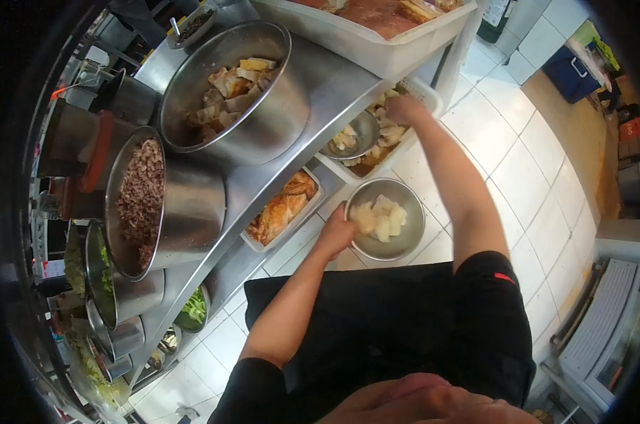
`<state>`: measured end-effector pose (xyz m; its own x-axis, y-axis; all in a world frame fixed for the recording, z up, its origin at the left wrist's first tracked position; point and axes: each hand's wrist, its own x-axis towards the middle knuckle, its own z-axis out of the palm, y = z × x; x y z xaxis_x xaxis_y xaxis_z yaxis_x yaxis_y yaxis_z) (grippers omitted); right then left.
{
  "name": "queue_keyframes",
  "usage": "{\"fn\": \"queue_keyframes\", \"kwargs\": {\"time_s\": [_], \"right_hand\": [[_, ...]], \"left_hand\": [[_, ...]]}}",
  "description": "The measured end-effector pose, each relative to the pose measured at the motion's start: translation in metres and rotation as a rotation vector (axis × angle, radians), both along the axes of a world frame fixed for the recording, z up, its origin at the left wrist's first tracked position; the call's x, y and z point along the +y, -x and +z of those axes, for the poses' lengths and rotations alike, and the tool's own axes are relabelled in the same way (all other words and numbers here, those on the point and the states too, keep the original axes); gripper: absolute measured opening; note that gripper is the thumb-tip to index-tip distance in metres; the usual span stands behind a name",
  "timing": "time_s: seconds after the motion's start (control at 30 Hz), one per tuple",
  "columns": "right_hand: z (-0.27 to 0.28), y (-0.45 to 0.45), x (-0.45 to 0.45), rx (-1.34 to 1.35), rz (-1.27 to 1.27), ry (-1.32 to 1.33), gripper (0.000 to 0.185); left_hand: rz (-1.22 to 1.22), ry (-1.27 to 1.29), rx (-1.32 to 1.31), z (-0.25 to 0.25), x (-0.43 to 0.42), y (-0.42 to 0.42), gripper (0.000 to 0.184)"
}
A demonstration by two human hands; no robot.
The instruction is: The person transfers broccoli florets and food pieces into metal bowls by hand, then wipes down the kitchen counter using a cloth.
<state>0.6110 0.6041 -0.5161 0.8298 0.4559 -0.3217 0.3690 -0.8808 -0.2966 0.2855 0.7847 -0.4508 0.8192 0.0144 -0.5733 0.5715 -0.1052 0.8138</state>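
Note:
My left hand (339, 234) grips the rim of a steel bowl (415, 231), which holds pale, chunky food pieces (385, 218). My right hand (407, 110) reaches into a white plastic tub (434, 101) below the shelf edge, among pale pieces in brownish liquid. Its fingers are partly hidden and blurred, so their grip is unclear. Beside that hand, a smaller metal bowl (366, 134) with more pale pieces sits in the tub.
On the steel shelf (327, 92) stand a large pot of cut meat (277, 106), a pot of minced meat (189, 212) and a white bin (405, 53). Lower down are a tray of reddish food (285, 205) and a bowl of greens (194, 309). White tiles (507, 152) cover the floor.

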Motion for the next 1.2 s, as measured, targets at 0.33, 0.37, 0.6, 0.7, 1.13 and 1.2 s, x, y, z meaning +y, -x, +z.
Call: {"fn": "queue_keyframes", "kwargs": {"time_s": [0.33, 0.37, 0.6, 0.7, 1.13, 1.2], "right_hand": [[0.089, 0.032, -0.012, -0.136, -0.318, -0.223, 0.04], [0.105, 0.041, -0.032, -0.139, -0.37, -0.222, 0.04], [0.109, 0.036, -0.04, 0.093, -0.268, -0.671, 0.045], [0.134, 0.068, -0.058, 0.415, -0.209, -0.806, 0.041], [0.408, 0.243, -0.147, 0.193, 0.12, -0.431, 0.021], [0.518, 0.239, -0.141, 0.127, 0.212, -0.424, 0.021]], "left_hand": [[-0.038, 0.073, 0.033, -0.007, 0.001, -0.008, 0.056], [-0.04, 0.114, 0.018, -0.006, -0.004, -0.012, 0.058], [-0.052, 0.216, 0.086, -0.008, -0.022, -0.031, 0.068], [-0.026, 0.234, 0.061, 0.004, -0.026, -0.027, 0.067], [-0.199, 0.667, -0.058, 0.264, -0.044, 0.052, 0.062], [-0.157, 0.953, -0.08, 0.365, -0.033, 0.075, 0.058]]}}
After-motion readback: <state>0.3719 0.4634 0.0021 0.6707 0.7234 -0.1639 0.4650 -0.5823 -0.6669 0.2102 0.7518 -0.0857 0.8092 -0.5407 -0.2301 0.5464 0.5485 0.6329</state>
